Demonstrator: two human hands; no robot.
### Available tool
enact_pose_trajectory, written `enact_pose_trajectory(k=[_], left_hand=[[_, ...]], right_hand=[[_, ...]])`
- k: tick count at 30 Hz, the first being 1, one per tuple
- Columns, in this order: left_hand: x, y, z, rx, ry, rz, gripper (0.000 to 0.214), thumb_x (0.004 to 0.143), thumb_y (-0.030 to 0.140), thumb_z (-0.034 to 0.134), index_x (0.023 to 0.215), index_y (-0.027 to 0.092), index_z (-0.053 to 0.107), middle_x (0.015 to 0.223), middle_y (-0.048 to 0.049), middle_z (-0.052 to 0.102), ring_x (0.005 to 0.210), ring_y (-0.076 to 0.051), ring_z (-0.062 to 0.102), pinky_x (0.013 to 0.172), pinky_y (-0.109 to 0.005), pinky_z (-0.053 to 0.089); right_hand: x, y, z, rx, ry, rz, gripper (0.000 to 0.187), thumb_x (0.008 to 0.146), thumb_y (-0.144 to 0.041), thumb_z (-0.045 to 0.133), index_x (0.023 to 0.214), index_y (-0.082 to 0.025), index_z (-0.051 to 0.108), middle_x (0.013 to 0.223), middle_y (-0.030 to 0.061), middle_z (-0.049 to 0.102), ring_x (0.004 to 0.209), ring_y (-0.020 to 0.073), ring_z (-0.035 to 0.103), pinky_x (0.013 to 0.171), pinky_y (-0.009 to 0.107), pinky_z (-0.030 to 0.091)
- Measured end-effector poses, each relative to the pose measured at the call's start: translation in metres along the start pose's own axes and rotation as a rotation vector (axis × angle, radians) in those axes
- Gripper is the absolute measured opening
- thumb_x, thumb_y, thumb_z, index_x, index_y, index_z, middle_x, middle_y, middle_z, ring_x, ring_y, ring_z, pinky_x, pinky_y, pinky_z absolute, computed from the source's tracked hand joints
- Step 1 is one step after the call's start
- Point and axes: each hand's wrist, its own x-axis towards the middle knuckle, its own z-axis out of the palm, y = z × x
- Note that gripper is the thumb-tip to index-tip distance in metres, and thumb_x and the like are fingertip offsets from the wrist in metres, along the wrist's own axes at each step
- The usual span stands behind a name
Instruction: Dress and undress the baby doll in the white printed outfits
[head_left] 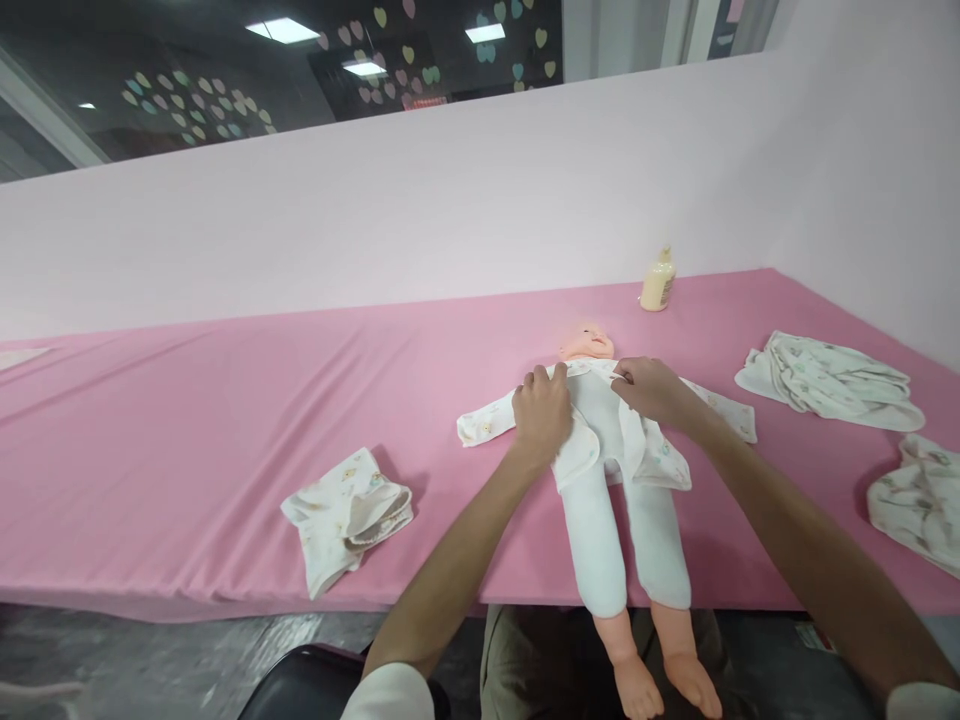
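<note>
A baby doll (606, 415) lies at the right of centre on the pink tablecloth (247, 420), its head toward the far side and its lower legs reaching past the near edge. A printed baby jacket (654, 455) lies open at its front, sleeves spread left and right. The right hand (649, 388) pinches the jacket's right front edge near the collar; the left hand (543, 412) rests with curled fingers on its left side by the collar, though whether it grips the fabric I cannot tell. A pump bottle (658, 286) stands far right, near the white wall (420, 215). A folded printed cloth (330, 515) lies near left, and two crumpled printed cloths (832, 380) lie at the right.
</note>
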Motion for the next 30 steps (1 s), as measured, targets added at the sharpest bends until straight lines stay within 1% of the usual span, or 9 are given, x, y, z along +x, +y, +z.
enact_pose_trajectory(k=[3, 5, 7, 11, 17, 21, 25, 27, 30], left_hand=[[-0.001, 0.001, 0.004, 0.051, 0.082, 0.031, 0.029, 0.089, 0.009, 0.04, 0.11, 0.02, 0.058, 0.103, -0.0118, 0.056, 0.097, -0.025, 0.055, 0.076, -0.033, 0.043], [-0.001, 0.001, 0.004, 0.055, 0.095, 0.055, 0.03, 0.09, 0.009, 0.04, 0.109, 0.02, 0.06, 0.105, -0.0121, 0.056, 0.097, -0.024, 0.054, 0.077, -0.034, 0.043], [0.001, 0.002, 0.003, 0.047, 0.054, 0.078, 0.029, 0.091, 0.01, 0.037, 0.105, 0.019, 0.062, 0.104, -0.0125, 0.057, 0.097, -0.024, 0.055, 0.079, -0.034, 0.043], [0.005, -0.001, 0.001, 0.014, -0.085, 0.084, 0.03, 0.094, 0.014, 0.035, 0.098, 0.013, 0.064, 0.101, -0.0148, 0.062, 0.097, -0.025, 0.059, 0.082, -0.034, 0.044], [0.012, -0.007, -0.005, -0.045, -0.167, 0.073, 0.024, 0.086, 0.011, 0.044, 0.102, 0.012, 0.061, 0.094, -0.015, 0.067, 0.095, -0.027, 0.064, 0.083, -0.034, 0.044], [0.01, -0.004, -0.011, -0.172, -0.144, -0.003, 0.026, 0.087, 0.011, 0.038, 0.104, 0.012, 0.058, 0.098, -0.0127, 0.068, 0.094, -0.025, 0.064, 0.083, -0.033, 0.043], [0.004, -0.005, -0.009, -0.407, -0.135, 0.034, 0.03, 0.084, 0.014, 0.041, 0.111, 0.013, 0.055, 0.113, -0.013, 0.064, 0.102, -0.024, 0.06, 0.083, -0.032, 0.043], [0.004, -0.008, -0.008, -0.465, -0.136, 0.036, 0.026, 0.084, 0.014, 0.04, 0.103, 0.014, 0.057, 0.109, -0.0123, 0.064, 0.097, -0.022, 0.059, 0.079, -0.031, 0.043], [0.004, -0.011, -0.009, -0.502, -0.147, 0.023, 0.019, 0.085, 0.014, 0.037, 0.08, 0.017, 0.055, 0.086, -0.0083, 0.064, 0.081, -0.02, 0.058, 0.069, -0.03, 0.039]], right_hand=[[-0.003, 0.001, 0.002, 0.014, 0.012, 0.004, 0.016, 0.077, -0.017, 0.045, 0.062, -0.022, 0.042, 0.054, -0.002, 0.05, 0.053, 0.0133, 0.042, 0.053, 0.029, 0.021], [-0.004, 0.001, 0.003, 0.026, 0.018, 0.0, 0.016, 0.077, -0.017, 0.045, 0.062, -0.022, 0.04, 0.054, -0.0026, 0.049, 0.052, 0.0129, 0.041, 0.053, 0.029, 0.021], [-0.006, 0.001, 0.004, 0.04, 0.027, -0.005, 0.018, 0.076, -0.017, 0.045, 0.061, -0.022, 0.037, 0.055, -0.0031, 0.046, 0.052, 0.0125, 0.04, 0.053, 0.029, 0.021], [-0.009, -0.002, 0.004, 0.062, 0.019, 0.005, 0.021, 0.077, -0.016, 0.044, 0.06, -0.022, 0.033, 0.054, -0.0035, 0.043, 0.053, 0.0126, 0.039, 0.054, 0.029, 0.021], [-0.01, -0.003, 0.006, 0.067, 0.02, 0.014, 0.019, 0.078, -0.015, 0.043, 0.061, -0.022, 0.037, 0.055, -0.0031, 0.047, 0.054, 0.0132, 0.041, 0.055, 0.029, 0.021], [-0.009, 0.001, 0.009, 0.08, 0.037, 0.012, 0.018, 0.078, -0.017, 0.044, 0.062, -0.022, 0.038, 0.054, -0.0036, 0.045, 0.054, 0.0133, 0.042, 0.056, 0.028, 0.023], [-0.01, 0.002, 0.01, 0.118, 0.058, 0.019, 0.016, 0.078, -0.019, 0.045, 0.063, -0.022, 0.039, 0.055, -0.0038, 0.045, 0.056, 0.0134, 0.044, 0.057, 0.027, 0.026], [-0.011, 0.002, 0.01, 0.133, 0.064, 0.024, 0.015, 0.078, -0.019, 0.045, 0.064, -0.022, 0.041, 0.056, -0.0036, 0.047, 0.056, 0.0134, 0.044, 0.058, 0.027, 0.027], [-0.012, 0.002, 0.011, 0.13, 0.081, 0.02, 0.015, 0.078, -0.019, 0.044, 0.064, -0.021, 0.04, 0.057, -0.0033, 0.048, 0.056, 0.013, 0.041, 0.058, 0.027, 0.027]])
